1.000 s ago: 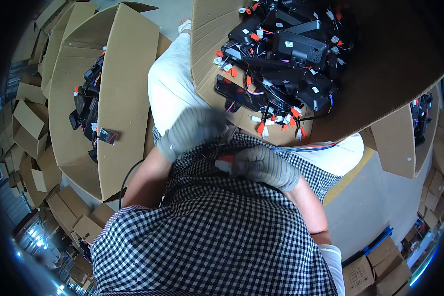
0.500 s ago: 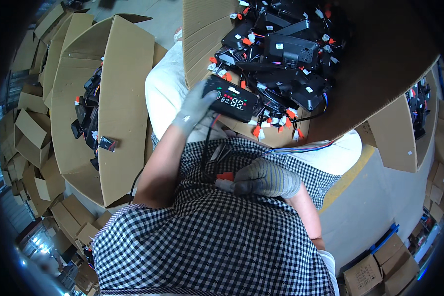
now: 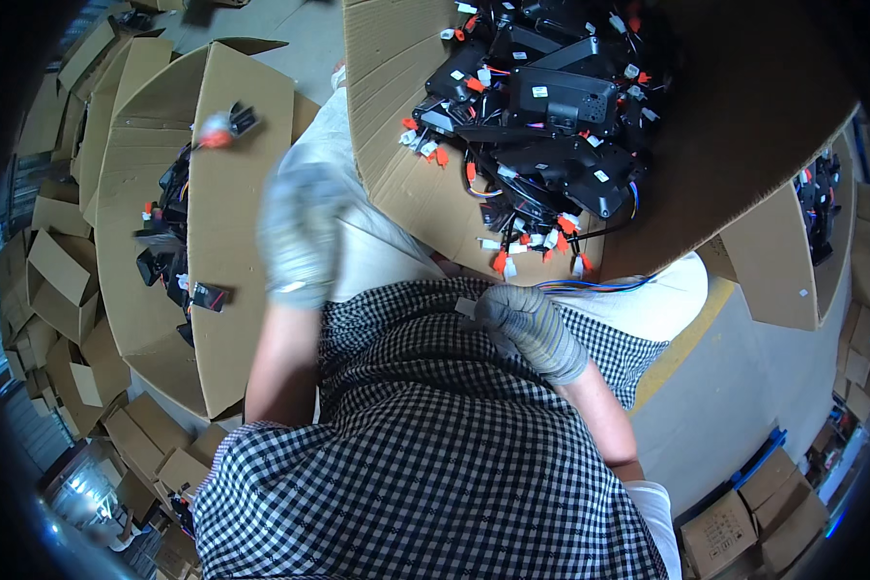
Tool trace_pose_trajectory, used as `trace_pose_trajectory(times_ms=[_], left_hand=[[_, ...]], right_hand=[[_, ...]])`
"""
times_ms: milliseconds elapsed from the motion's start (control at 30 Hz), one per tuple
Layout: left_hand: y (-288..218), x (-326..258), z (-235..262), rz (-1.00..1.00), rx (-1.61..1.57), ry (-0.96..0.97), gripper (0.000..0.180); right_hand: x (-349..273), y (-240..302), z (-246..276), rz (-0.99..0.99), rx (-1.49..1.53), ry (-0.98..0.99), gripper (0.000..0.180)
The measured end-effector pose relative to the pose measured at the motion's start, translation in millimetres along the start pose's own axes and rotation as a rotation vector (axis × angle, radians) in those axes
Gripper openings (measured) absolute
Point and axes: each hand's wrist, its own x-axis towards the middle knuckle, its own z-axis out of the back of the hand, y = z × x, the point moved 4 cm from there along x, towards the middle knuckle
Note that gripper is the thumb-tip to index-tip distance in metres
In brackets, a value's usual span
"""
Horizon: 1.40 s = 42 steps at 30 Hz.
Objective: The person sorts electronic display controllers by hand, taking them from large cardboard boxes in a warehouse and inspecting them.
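My left hand (image 3: pixel 302 232), in a pale glove, is smeared by motion beside the left cardboard box; its fingers cannot be made out. Over that box's near flap, a blurred red-and-white connector (image 3: pixel 217 132) hangs in the air, apart from the hand. A blurred dark shape (image 3: pixel 162 238) shows among the black units inside. My right hand (image 3: pixel 532 331), in a striped grey glove, is closed at my lap on a small white connector (image 3: pixel 466 307). Black display units (image 3: pixel 563 99) with red and white plugs lie heaped in the large box (image 3: pixel 391 116) ahead.
On the left box's (image 3: pixel 246 213) flap sits a small dark piece (image 3: pixel 209 297). Another box (image 3: pixel 768 261) with black units stands at right. Coloured wires (image 3: pixel 599 285) cross my right thigh. More cartons (image 3: pixel 63 261) are stacked at far left, others (image 3: pixel 720 536) at lower right.
The lit display unit has left my left hand, which has swung left toward the left box. The red-and-white connector now flies over that box. My right hand has moved slightly up.
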Motion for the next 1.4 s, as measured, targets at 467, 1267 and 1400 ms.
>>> trace_pose_trajectory(times_ms=[467, 1267, 1400], left_hand=[[108, -59, -257, -0.6, 1.139, 1.413, 0.033], [-19, -85, -58, -0.12, 0.334, 0.837, 0.025], [-27, -82, -63, -0.265, 0.474, 0.862, 0.031]], right_hand=[[-14, 0, -7, 0.071, -0.013, -0.207, 0.031], [1, 21, -7, -0.118, -0.007, -0.134, 0.022], [6, 3, 1, -0.027, 0.282, -0.17, 0.021]])
